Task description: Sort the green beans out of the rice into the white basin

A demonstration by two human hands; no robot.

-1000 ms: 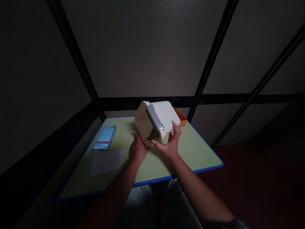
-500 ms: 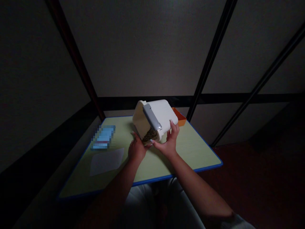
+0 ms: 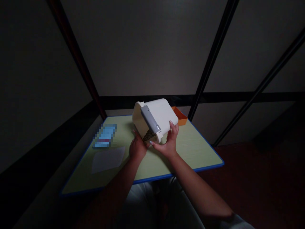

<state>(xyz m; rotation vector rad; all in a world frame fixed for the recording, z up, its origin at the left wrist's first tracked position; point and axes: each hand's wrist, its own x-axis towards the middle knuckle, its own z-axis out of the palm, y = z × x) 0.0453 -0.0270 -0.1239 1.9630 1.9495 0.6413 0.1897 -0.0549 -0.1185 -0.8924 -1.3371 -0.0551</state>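
Both hands on one thing. Right hand (image 3: 169, 147): grip clasps the white container (image 3: 163, 114), thumb at the low front rim, other fingers up the side toward its base. Left hand (image 3: 138, 148): grip cups the lower front corner from the left, most fingertips hidden behind the container, so can't say how firmly it bears.

Container sits between the hands over the middle of the table (image 3: 190, 152), tipped well over on a slant, front end facing left and toward the person. Can't tell if any part rests on the table. Grey clip (image 3: 151, 119) runs along the upper front edge. Dark bits (image 3: 149, 135) lie heaped in the lowest front corner (grains or pellets, too dim to call). Can't tell if that front is bare or behind a clear lid.

Step in hand, my read: a two-handed hold and tilt, contents at the low corner. Next move calls for both grips sharing the load and slow changes of angle; if the front is uncovered, more tilt could spill the bits.

Further out: orange box (image 3: 182, 121) beyond the right hand at the back right of the table, partly behind the container. White sheet (image 3: 108, 160) flat, left of the left hand. Pixelated blue item (image 3: 105, 136) just behind the sheet, no detail readable. Panelled wall (image 3: 147, 47) behind; light is poor.
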